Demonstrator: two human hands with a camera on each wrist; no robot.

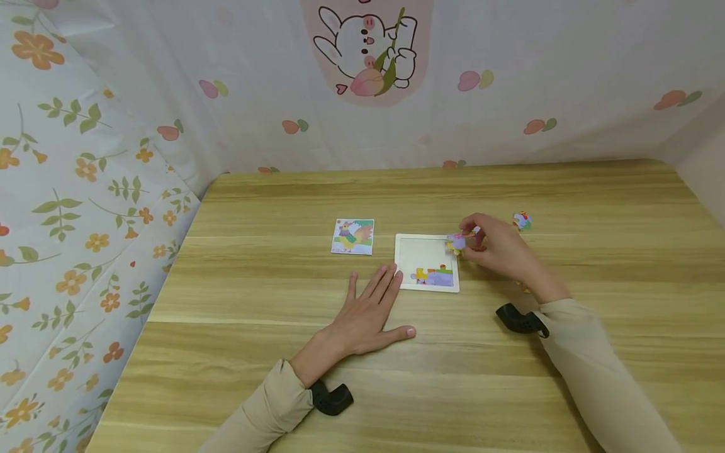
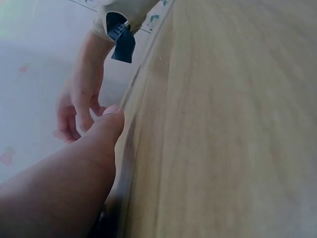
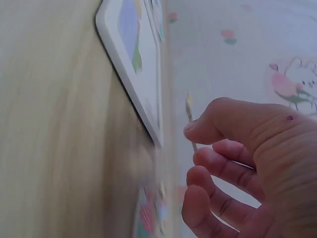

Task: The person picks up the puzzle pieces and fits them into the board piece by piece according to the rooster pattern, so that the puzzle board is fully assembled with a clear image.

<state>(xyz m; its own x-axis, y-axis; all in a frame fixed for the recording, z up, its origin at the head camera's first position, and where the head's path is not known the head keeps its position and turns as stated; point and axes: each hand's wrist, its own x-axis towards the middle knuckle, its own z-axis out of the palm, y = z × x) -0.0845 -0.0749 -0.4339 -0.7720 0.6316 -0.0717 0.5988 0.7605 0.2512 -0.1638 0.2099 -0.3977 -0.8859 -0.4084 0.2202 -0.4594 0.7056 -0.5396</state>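
Past right sleeve (image 1: 600,371), pinches puzzle piece (image 1: 455,243) in right hand (image 1: 498,246) by corner of tray (image 1: 421,253), rests left hand (image 1: 365,318) straight-fingered opposite, apparently mid-placement, needing alignment before release.

Sq. white puzzle tray (image 1: 419,251); flat jigsaw pcs. (image 1: 442,277) near right: lilac, yellow, grn. Thin loose pc. (image 1: 456,244): lilac w/ pink + yellow. Wood-grain counter (image 1: 272,283): yellowish brn., darker streaks. Far white cloth (image 1: 249,44): rabbit-&-tulip print. Left white cloth (image 1: 68,189): orange flwrs.
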